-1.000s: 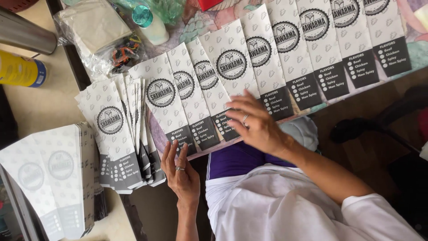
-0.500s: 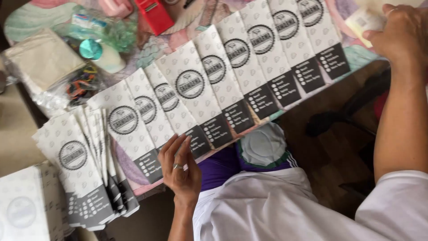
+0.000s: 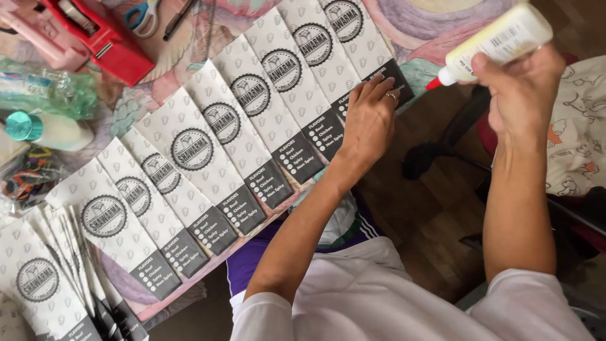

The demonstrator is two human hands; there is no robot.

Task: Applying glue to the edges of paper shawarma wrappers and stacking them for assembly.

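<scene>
Several long white paper sleeves [image 3: 189,145] with a round black emblem and a black bottom panel lie overlapped in a slanted row on the table. My left hand [image 3: 369,120], a ring on one finger, lies flat on the bottom end of the rightmost sleeve [image 3: 353,38], fingers together. Off the table's right edge, my right hand [image 3: 524,85] grips a white glue bottle [image 3: 499,38]. The bottle is tilted, and its red tip [image 3: 433,83] points down-left toward my left hand's fingertips.
A stack of the same sleeves [image 3: 44,284] lies at the lower left. At the back left are a red tool [image 3: 104,38], blue-handled scissors [image 3: 142,16], a black pen [image 3: 180,19], a teal-capped bottle [image 3: 44,129] and clear plastic bags. A chair with a printed cushion [image 3: 577,132] stands on the right.
The view has swung right along the row. My left hand moved from the left end to the rightmost sleeve. My right hand now holds the glue bottle tilted tip-down beside it.
</scene>
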